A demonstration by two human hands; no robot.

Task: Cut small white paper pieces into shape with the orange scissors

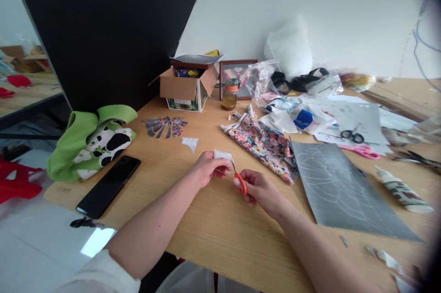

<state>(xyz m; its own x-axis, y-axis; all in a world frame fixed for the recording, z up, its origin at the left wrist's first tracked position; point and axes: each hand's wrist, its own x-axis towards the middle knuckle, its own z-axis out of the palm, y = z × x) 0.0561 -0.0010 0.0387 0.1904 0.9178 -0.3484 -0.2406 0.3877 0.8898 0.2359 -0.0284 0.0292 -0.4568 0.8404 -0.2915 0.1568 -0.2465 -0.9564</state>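
Over the middle of the wooden table [220, 233], my left hand [208, 169] pinches a small white piece [223, 155], paper or fabric. My right hand [254, 187] has its fingers in the orange handles of small scissors [241, 183]. The blades meet the right edge of the white piece; how far they are parted is too small to tell. Another white cut piece [189, 143] lies just beyond my left hand. Behind it is a fan-shaped patterned cutout [165, 126]. Folded floral fabric [263, 146] lies beyond my right hand.
A grey sheet with white line drawing [341, 187] and a glue bottle [401, 189] lie right. Pink scissors [363, 150] and black scissors [352, 136] rest on papers. An open box [186, 86] and jar [230, 95] stand behind. Left are a phone [109, 186] and green panda bag [93, 141].
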